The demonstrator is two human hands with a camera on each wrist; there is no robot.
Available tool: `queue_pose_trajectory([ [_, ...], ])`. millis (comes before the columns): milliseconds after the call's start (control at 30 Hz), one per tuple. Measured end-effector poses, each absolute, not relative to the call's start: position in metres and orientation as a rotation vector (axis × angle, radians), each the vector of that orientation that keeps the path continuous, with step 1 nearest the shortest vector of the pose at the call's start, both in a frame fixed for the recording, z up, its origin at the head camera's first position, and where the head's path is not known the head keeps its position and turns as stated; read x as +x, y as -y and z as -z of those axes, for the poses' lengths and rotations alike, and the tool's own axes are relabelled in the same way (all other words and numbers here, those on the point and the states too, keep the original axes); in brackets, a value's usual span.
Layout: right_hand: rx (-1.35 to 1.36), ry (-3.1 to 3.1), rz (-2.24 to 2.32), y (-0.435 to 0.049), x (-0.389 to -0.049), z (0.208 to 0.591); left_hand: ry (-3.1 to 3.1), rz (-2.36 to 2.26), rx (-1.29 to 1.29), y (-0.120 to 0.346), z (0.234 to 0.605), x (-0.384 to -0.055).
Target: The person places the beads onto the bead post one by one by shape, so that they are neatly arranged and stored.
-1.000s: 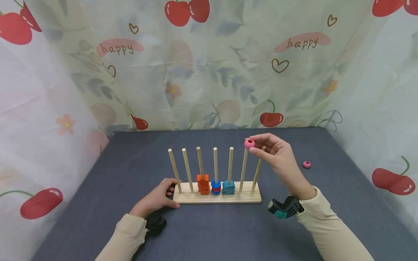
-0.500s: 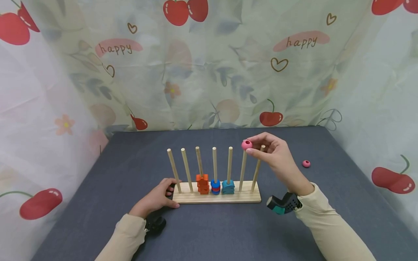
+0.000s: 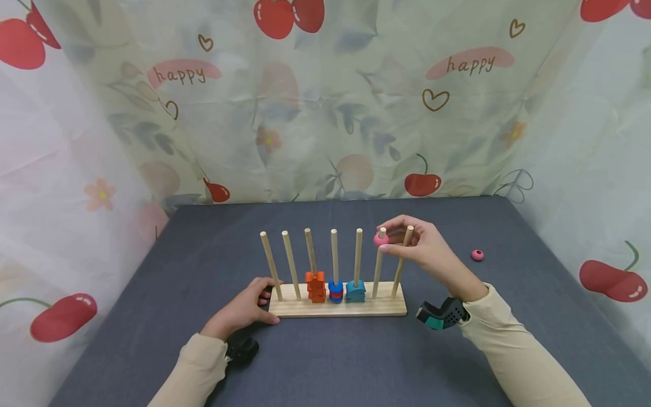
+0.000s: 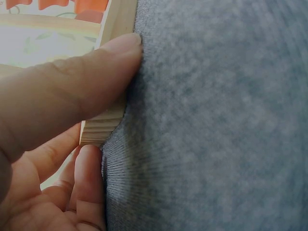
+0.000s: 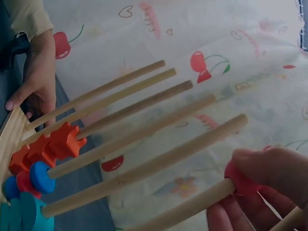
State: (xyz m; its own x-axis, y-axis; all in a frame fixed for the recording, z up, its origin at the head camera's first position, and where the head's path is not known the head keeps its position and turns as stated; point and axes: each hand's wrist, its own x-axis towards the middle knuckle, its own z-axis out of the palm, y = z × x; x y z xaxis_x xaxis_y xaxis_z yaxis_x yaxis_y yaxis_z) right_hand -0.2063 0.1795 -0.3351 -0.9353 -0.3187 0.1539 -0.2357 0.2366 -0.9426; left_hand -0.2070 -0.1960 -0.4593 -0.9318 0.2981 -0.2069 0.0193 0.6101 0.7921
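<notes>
A wooden peg board point(image 3: 305, 308) with several upright pegs stands on the dark cloth. My left hand point(image 3: 244, 308) grips the board's left end; in the left wrist view its thumb point(image 4: 72, 91) lies along the board's side, the other fingers at the end. With thumb and fingers my right hand point(image 3: 422, 243) pinches a pink bead point(image 3: 381, 240), threaded near the top of the second peg from the right. That peg's tip pokes out above the bead. Orange star-like pieces point(image 3: 316, 287), blue and red discs point(image 3: 335, 291) and teal pieces point(image 3: 356, 292) sit low on the three middle pegs.
Another pink bead point(image 3: 477, 255) lies on the cloth-covered table point(image 3: 325, 362), to the right of my right hand. The rightmost peg point(image 3: 402, 265) stands close by the right hand's fingers. A printed curtain point(image 3: 325, 113) hangs behind and on both sides.
My right hand has moved slightly left, then down. The pink bead has gone from above the peg's tip to around the peg. The left hand stays on the board.
</notes>
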Motion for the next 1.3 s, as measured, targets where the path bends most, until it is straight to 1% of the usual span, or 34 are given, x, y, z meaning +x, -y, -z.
queue_pose_trajectory([
  [200, -0.583, -2.481, 1.631, -0.183, -0.214, 0.350, -2.534, -1.218, 0.268, 0.197, 0.458, -0.208],
  [433, -0.690, -2.462, 1.482, -0.186, -0.220, 0.374, -2.538, -1.211, 0.268, 0.197, 0.457, -0.208],
  [967, -0.643, -2.467, 1.323, -0.184, -0.232, 0.442, -2.529, -1.218, 0.282, 0.197, 0.457, -0.208],
  [1100, -0.642, -2.483, 1.293, -0.184, -0.230, 0.449, -2.518, -1.228, 0.271, 0.196, 0.457, -0.208],
  [1300, -0.625, -2.499, 1.287, -0.183, -0.229, 0.449, -2.525, -1.232, 0.269, 0.197, 0.458, -0.208],
])
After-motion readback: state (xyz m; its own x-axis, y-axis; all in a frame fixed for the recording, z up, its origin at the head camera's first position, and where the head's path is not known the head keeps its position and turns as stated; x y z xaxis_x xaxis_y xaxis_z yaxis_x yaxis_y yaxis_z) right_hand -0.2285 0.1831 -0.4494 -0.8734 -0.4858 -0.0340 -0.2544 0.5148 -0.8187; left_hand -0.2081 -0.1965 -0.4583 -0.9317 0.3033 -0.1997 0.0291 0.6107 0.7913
